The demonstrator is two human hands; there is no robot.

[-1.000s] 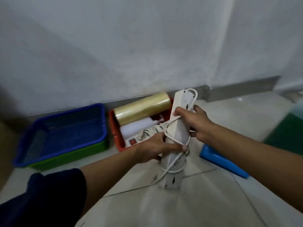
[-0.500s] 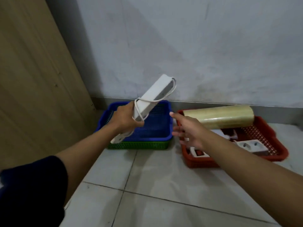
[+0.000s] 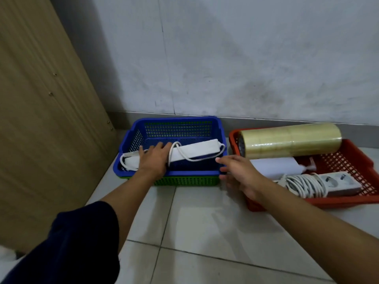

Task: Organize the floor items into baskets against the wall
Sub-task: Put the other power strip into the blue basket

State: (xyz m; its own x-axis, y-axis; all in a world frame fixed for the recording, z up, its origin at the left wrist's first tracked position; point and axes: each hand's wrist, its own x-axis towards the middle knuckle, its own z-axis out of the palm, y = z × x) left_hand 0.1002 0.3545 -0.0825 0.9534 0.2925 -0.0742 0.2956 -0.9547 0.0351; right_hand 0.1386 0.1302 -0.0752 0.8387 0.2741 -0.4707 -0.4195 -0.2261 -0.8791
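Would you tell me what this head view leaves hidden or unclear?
- Power strip middle: under the left hand.
- Red basket near left corner: behind the right hand.
- Green basket: inside hidden by the blue basket nested in it.
- White roll under the tape: too unclear to identify.

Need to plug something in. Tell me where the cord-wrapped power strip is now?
In the blue basket by the wall, left of the red basket; the left hand rests on the power strip.

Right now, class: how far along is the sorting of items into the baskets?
Done: the red basket holds a tape roll and a corded socket block. In hand: the left hand rests on a white power strip in the blue basket; the right hand is empty. Left: no loose floor items in view.
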